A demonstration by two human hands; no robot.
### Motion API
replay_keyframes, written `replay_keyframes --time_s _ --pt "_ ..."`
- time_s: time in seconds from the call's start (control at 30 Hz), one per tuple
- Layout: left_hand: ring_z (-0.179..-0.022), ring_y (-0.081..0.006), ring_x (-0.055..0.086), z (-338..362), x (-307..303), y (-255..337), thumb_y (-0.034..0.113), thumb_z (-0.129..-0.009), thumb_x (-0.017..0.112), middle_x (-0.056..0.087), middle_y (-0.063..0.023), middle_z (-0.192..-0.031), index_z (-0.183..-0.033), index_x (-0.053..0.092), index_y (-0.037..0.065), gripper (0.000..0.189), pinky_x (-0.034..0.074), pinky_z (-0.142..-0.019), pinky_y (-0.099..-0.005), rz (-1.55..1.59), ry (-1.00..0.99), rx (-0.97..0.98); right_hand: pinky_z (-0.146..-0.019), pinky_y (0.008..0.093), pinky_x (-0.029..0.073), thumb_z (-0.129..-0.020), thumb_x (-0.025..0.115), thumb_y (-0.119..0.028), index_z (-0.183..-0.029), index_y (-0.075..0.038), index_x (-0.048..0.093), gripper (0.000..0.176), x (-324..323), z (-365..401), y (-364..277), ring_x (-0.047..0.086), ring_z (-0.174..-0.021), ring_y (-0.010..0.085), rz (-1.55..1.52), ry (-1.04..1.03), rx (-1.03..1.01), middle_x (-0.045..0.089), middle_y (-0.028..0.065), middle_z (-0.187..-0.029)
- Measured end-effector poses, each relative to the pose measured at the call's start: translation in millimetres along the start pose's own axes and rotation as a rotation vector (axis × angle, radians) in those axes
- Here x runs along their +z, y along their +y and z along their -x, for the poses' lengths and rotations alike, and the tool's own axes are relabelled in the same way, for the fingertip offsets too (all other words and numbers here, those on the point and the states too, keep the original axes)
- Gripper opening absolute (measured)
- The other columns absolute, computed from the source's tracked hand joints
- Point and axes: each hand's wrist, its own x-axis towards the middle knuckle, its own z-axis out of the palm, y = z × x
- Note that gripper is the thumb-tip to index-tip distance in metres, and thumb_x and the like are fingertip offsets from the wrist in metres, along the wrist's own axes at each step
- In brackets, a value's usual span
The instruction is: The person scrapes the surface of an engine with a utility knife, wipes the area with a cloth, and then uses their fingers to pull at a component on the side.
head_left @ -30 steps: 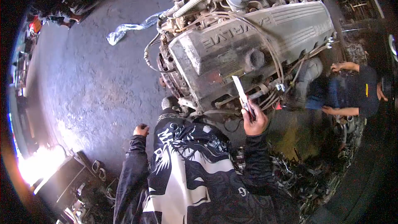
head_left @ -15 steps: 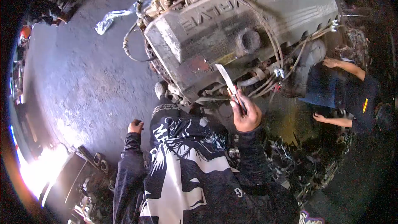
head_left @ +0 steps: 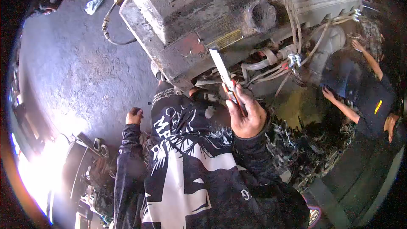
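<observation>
In my right hand (head_left: 249, 118) is a snap-off utility knife (head_left: 229, 89) with an orange-red and dark handle. Its long pale blade (head_left: 218, 63) is slid out and points up and away from me, overlapping the front edge of the engine's valve cover (head_left: 186, 29). Fingers and thumb wrap around the knife's handle. At my left side, over the floor, my left hand (head_left: 134, 116) is loosely curled into a fist and nothing shows in it. The big grey engine in front of me has raised lettering and a round filler cap (head_left: 260, 15).
Wire ropes (head_left: 292, 12) with metal clamps (head_left: 294, 60) loop over the engine. A co-worker in dark clothes (head_left: 373, 97) bends at its right end. Piled dark metal parts (head_left: 296, 148) lie to my right, more parts at lower left. Grey floor (head_left: 80, 59) extends left, with bright glare.
The view has moved closer to the engine, which sits higher and larger. My right hand with the knife appears slightly left. The co-worker appears farther right, arms shifted.
</observation>
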Motion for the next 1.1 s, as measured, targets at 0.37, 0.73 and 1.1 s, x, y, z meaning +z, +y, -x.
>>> replay_keyframes --time_s 0.37,0.73,1.1 --pt "-0.065 -0.0152 0.065 -3 10 -7 0.025 -0.080 0.062 0.066 -0.0082 -0.072 -0.090 0.063 0.003 0.024 0.048 -0.060 -0.0278 0.039 -0.036 -0.028 -0.078 0.0328 0.050 -0.079 0.064 -0.003 -0.111 0.005 0.054 0.034 1 -3 25 0.064 -0.091 0.0258 -0.026 0.110 0.200 0.062 0.0205 -0.104" --pt "-0.063 -0.0150 0.065 7 -2 3 0.026 -0.080 0.063 0.066 -0.0067 -0.070 -0.090 0.064 0.005 0.023 0.048 -0.058 -0.0279 0.067 0.003 -0.026 -0.076 0.0313 0.050 -0.080 0.063 -0.005 -0.115 0.002 0.053 0.037 5 -36 7 0.064 -0.090 0.0229 -0.212 0.167 0.274 0.063 0.0191 -0.102" --pt "-0.059 -0.0141 0.063 14 -21 19 0.025 -0.080 0.062 0.065 -0.0068 -0.069 -0.087 0.063 0.004 0.022 0.047 -0.056 -0.0285 -0.006 0.059 0.019 -0.077 0.0307 0.050 -0.079 0.065 -0.006 -0.111 0.002 0.056 0.034 -14 -27 -7 0.064 -0.088 0.0198 -0.129 -0.052 0.086 0.065 0.0163 -0.097"
